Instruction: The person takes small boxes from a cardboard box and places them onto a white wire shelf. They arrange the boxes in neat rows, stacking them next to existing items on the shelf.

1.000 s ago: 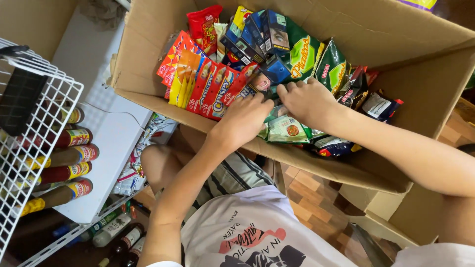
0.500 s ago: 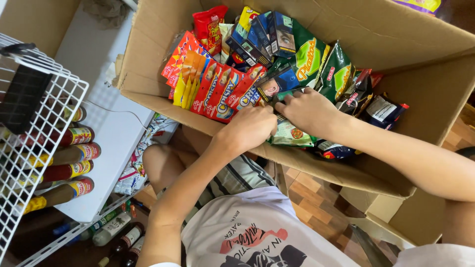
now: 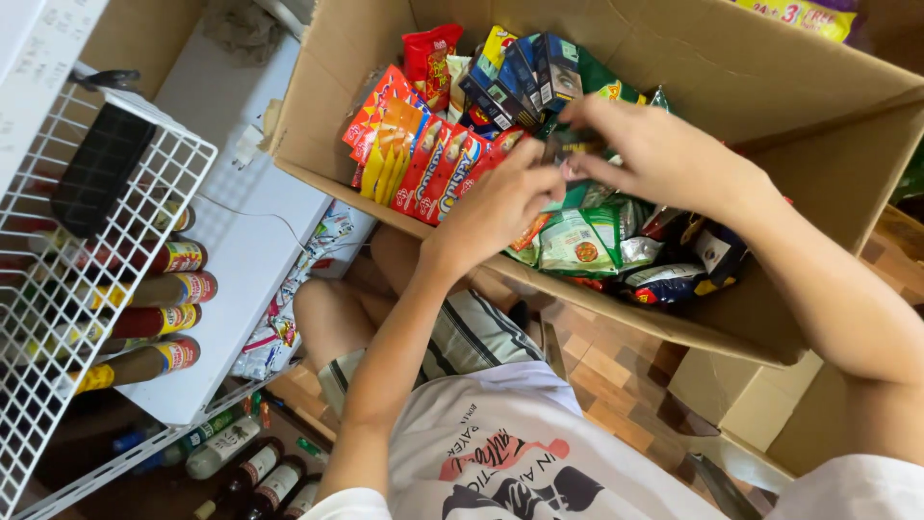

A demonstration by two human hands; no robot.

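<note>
"Where were the snack packets (image 3: 452,169)?"

"Packed upright in the cardboard box (image 3: 731,318), red and orange ones at its near wall. My left hand (image 3: 500,207) was closed on a dark packet (image 3: 568,146) above them; my right hand (image 3: 654,154) pinched the same packet from the other side."

"And around you?"

"I sat over a brick-patterned floor (image 3: 606,371). A white wire rack (image 3: 58,318) stood at my left, bottles (image 3: 159,323) lying on the white shelf (image 3: 241,250) beneath it."
</note>
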